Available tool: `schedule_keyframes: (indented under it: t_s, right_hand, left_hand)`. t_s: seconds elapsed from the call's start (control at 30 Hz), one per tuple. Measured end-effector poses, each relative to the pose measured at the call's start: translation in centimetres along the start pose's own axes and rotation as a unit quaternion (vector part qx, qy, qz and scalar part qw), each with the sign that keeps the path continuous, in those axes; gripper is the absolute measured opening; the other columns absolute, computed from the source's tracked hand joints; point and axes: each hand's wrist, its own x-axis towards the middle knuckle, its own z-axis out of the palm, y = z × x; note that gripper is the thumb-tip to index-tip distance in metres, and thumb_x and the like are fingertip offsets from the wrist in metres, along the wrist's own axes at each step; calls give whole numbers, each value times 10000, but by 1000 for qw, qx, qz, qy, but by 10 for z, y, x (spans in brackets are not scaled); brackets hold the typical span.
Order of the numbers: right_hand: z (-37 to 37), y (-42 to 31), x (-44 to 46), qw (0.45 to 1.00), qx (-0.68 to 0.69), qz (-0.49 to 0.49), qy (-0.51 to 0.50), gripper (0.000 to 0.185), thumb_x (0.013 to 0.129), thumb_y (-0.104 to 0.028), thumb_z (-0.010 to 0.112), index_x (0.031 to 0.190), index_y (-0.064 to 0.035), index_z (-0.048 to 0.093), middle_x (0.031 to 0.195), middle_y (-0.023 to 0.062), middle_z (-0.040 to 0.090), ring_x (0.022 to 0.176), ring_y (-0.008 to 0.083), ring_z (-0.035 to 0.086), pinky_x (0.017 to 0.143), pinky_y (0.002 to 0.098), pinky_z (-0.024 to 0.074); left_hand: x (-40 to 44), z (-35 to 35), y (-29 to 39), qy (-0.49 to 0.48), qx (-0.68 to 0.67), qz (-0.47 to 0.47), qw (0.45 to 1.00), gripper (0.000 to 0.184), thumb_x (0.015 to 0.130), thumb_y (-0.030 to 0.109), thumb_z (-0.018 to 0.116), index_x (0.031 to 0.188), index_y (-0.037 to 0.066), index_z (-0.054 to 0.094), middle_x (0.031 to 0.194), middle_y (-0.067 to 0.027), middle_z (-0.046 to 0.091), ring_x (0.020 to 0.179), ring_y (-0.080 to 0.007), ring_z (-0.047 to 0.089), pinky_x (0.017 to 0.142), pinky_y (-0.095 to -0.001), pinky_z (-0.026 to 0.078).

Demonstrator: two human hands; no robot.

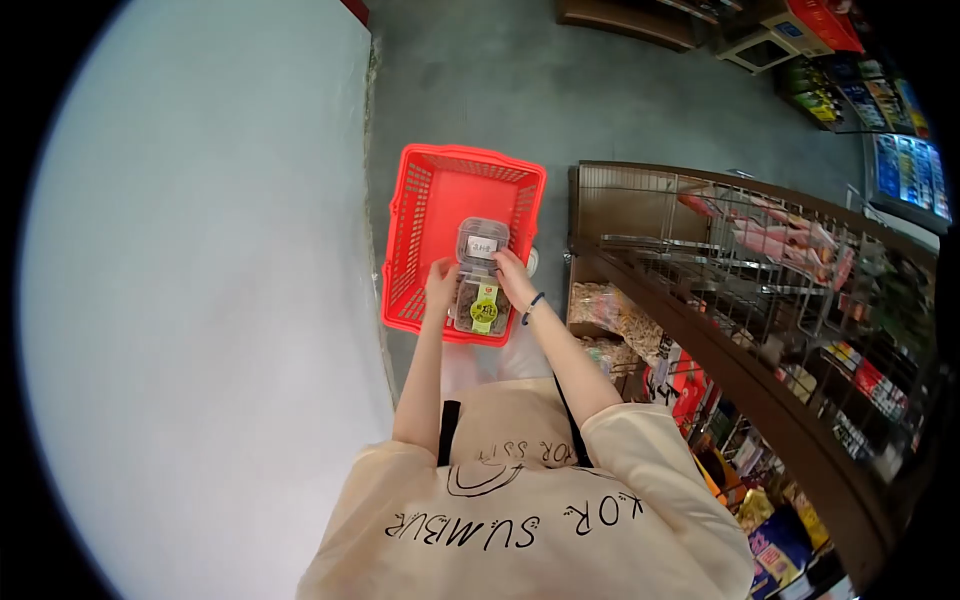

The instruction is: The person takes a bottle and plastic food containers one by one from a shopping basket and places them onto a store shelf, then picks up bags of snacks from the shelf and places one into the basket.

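Both my hands are over a red shopping basket point(465, 152). A clear plastic box point(483, 228) with a white handwritten label lies between them. My left hand point(441, 284) pinches its lower left corner, and the fingers of my right hand point(514, 280), with a dark bracelet at the wrist, close on its lower right corner. Directly below sits a plastic box with brown contents point(483, 305) and a green and yellow label, inside the basket's near end. Whether the two boxes are joined or separate I cannot tell.
A white wall point(220, 260) rises close on the left. On the right runs a brown-edged wire shelf point(700, 330) with bagged goods point(600, 305) below. Grey floor point(470, 80) stretches ahead towards more shelving and a boxed appliance point(770, 45).
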Motion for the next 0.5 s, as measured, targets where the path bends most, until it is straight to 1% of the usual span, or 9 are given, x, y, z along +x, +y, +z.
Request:
schedule_keyframes:
  t_s: [0.03,0.1,0.13,0.2,0.23,0.27,0.33,0.4,0.5]
  right_hand:
    - [-6,0,8,999,30,20,-34,281,823,-224,523,1078,-105,510,1039,-8,508,1023,99,401,944,269,223]
    - [-11,2,25,999,33,25,-30,257,823,-222,524,1055,-111,514,1017,-19,504,986,91,404,924,269,236]
    - [-13,5,31,999,31,29,-22,233,822,-219,525,1032,-116,518,994,-30,501,948,84,407,904,269,249]
    - [-16,9,46,998,34,55,-6,282,826,-209,522,1086,-103,496,1066,-12,502,1011,103,416,924,256,262]
    - [-19,13,54,999,15,41,2,340,835,-200,501,1144,-66,453,1115,32,499,1040,138,441,917,281,311]
    - [-21,17,60,1000,-5,27,10,400,844,-191,481,1203,-28,411,1165,76,496,1068,173,466,910,306,361]
    - [-23,20,69,1000,11,20,-8,489,830,-203,505,1260,-28,352,1209,85,467,1085,187,452,917,301,350]
    - [-24,25,76,999,-10,27,14,516,828,-213,522,1282,-50,339,1253,64,435,1146,174,399,950,292,314]
    - [-30,33,79,998,-55,21,31,562,811,-224,530,1290,-23,318,1242,95,442,1118,189,426,923,287,340]
  left_hand:
    - [4,11,2,4,6,-4,1000,367,796,210,576,1065,-33,515,1027,-198,580,948,-299,564,791,-367,448]
    - [19,29,6,-41,60,59,996,378,787,216,588,1065,-31,518,1013,-182,583,955,-260,559,814,-346,433]
    - [27,33,8,-39,64,54,996,378,787,216,588,1065,-31,518,1013,-182,583,955,-260,559,814,-346,433]
    - [42,40,6,-8,71,81,994,381,778,221,596,1055,-32,523,1016,-189,570,976,-268,546,836,-342,419]
    - [49,39,2,-29,51,52,997,427,769,238,606,1096,-13,496,1060,-222,526,1031,-313,504,865,-365,401]
    - [54,39,-2,-29,53,48,997,427,769,238,606,1096,-13,496,1060,-222,526,1031,-313,504,865,-365,401]
    - [71,42,-17,-14,149,32,988,546,749,279,625,1183,16,424,1108,-256,473,1078,-368,454,892,-393,384]
    - [88,47,-26,-5,170,32,985,609,737,306,635,1219,31,384,1119,-266,459,1092,-382,434,903,-400,377]
    - [92,51,-35,-3,185,3,983,699,720,352,646,1269,53,331,1139,-278,442,1108,-395,418,918,-404,368]
